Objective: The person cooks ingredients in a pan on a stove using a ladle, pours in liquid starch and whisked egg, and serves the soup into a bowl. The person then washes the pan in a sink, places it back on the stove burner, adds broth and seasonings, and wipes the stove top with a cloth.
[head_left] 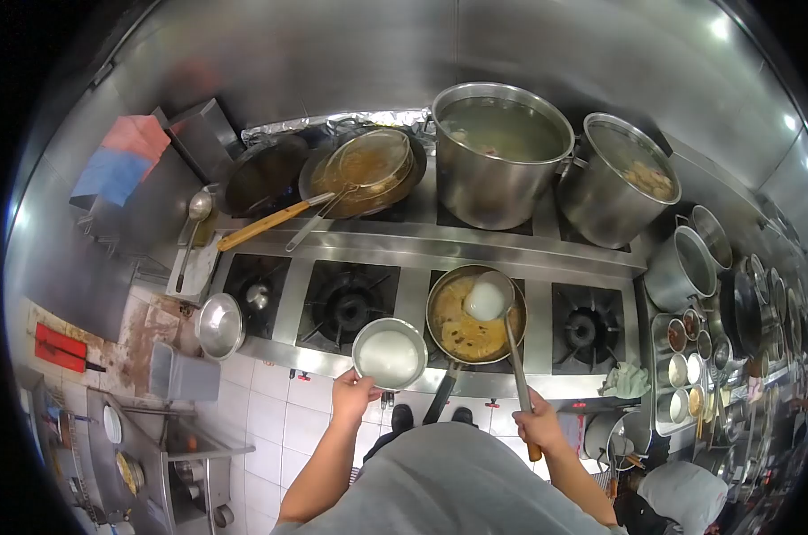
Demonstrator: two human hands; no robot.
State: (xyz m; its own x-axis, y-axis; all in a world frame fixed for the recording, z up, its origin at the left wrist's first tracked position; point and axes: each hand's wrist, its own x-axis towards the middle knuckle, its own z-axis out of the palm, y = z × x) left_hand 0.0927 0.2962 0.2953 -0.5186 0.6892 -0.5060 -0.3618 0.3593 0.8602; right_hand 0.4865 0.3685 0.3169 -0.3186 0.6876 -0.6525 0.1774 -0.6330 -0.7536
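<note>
Two hands, head view: both of yours are closed on something.
Left hand point(354, 396): you pinch the edge of a metal bowl point(388, 324) of white liquid, left of the pan point(432, 326).
Right hand point(543, 423): your fingers wrap the handle of a ladle point(516, 358).
Ladle: its scoop holds white liquid over the pan.
Pan: on the stove point(286, 328), yellowish-brown food inside.

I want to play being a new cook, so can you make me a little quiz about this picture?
1. Choose one. Which of the person's hands grips the ladle?
A) left
B) right

2. True or false? The ladle's round end is over the frying pan.

3. Fill in the blank. The left hand holds a metal container with ____ liquid inside. (Name the colour.)

Key:
1. B, the right hand
2. True
3. White
</note>
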